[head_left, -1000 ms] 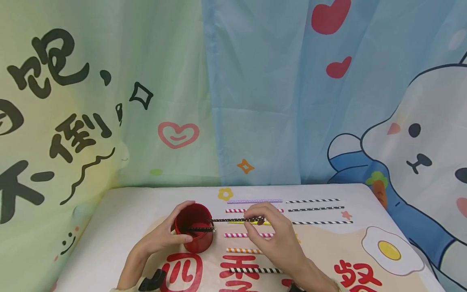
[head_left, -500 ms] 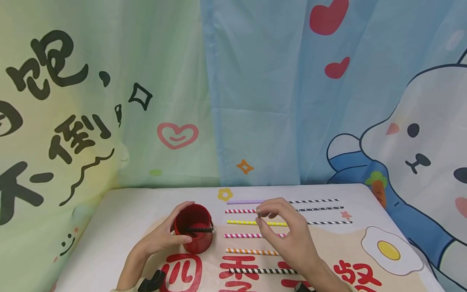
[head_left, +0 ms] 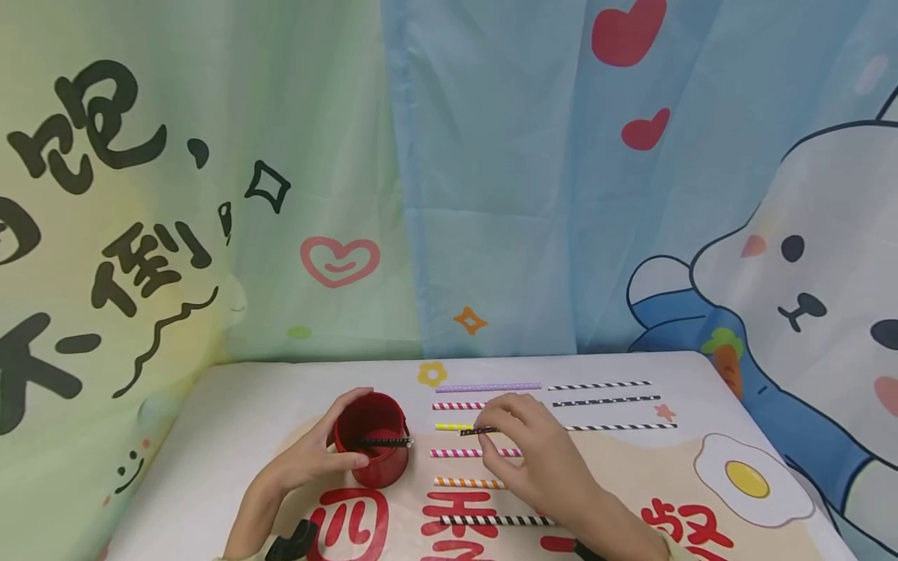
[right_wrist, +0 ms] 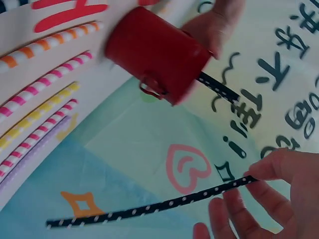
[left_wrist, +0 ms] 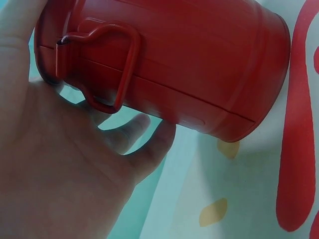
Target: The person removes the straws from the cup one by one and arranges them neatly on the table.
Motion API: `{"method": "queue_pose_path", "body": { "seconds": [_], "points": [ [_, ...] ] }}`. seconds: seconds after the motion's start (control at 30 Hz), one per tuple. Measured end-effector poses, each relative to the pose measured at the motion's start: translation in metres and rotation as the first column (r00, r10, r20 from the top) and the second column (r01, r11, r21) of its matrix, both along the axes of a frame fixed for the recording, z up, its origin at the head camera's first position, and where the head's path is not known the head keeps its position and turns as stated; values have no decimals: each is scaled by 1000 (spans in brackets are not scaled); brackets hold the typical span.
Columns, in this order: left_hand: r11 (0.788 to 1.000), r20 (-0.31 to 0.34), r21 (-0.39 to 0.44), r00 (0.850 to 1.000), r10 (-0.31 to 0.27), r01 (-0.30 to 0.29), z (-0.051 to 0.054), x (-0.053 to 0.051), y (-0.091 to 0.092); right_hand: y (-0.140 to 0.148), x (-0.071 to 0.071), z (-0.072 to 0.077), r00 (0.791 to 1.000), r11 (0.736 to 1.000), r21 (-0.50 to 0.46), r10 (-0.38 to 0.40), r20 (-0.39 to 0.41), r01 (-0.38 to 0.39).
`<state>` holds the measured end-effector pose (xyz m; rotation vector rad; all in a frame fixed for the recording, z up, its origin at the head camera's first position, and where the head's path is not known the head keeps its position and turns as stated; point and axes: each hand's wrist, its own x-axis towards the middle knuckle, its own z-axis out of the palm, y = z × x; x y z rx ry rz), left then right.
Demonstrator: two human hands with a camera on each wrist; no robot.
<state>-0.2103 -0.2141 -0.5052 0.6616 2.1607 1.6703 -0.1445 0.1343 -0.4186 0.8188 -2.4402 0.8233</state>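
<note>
My left hand grips a red bucket around its side, thumb at the near side and fingers behind. In the left wrist view, a wire handle sticks out from the bucket's wall. A black straw with white dots leans in the bucket, its end poking past the rim. My right hand pinches another black straw with white dots by one end between thumb and fingers. This straw is held clear of the table and apart from the bucket; in the head view it looks foreshortened.
Left of centre, striped and dotted straws lie in a row: purple, red, yellow, pink, orange and black-striped. Several black-and-white straws lie further right. A printed curtain hangs behind the table.
My right hand has drawn the held straw away from the bucket's rim, and the straw has turned to point more toward the camera. The left hand and bucket stay put.
</note>
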Motion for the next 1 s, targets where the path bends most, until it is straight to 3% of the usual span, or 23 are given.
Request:
{"method": "queue_pose_path", "body": {
  "seconds": [0.17, 0.3, 0.7, 1.0],
  "points": [
    [1000, 7, 4, 1000, 3, -3, 0, 0, -1, -3, -1, -13, 995, 988, 143, -40, -92, 53],
    [1000, 7, 8, 1000, 1, -1, 0, 0, -1, -4, -2, -22, 991, 971, 224, -59, -118, 85],
    [1000, -4, 6, 1000, -2, 2, -1, 0, -1, 8, -2, -45, 986, 875, 454, -143, -85, 166],
    [1000, -4, 1, 1000, -3, 3, -3, -1, -2, 27, -6, -60, 982, 833, 520, -173, -79, 189]
  ]
}}
